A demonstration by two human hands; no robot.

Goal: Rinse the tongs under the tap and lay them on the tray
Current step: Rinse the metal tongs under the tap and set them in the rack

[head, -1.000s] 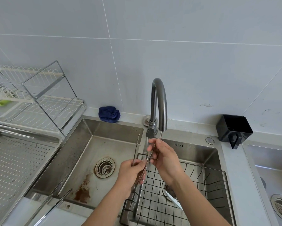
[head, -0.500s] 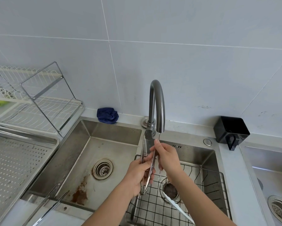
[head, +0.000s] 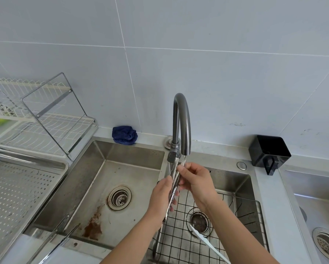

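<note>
Steel tongs (head: 173, 180) stand nearly upright under the curved grey tap (head: 181, 124), with water running onto their upper ends. My left hand (head: 162, 195) grips their lower half, squeezing the two arms together. My right hand (head: 195, 180) pinches the upper part just below the spout. The perforated steel tray (head: 17, 189) lies at the left. A second pair of tongs (head: 59, 239) lies across the front edge of the left sink.
Left sink basin (head: 106, 187) has a drain and rust stain. A black wire basket (head: 207, 231) sits in the middle basin with a white utensil (head: 207, 242). Dish rack (head: 41, 119) at back left, blue cloth (head: 124, 135), black holder (head: 268, 151), another sink (head: 320, 216) at right.
The tongs' arms went from spread apart to squeezed together. My left hand rose higher on them and both hands moved closer under the spout.
</note>
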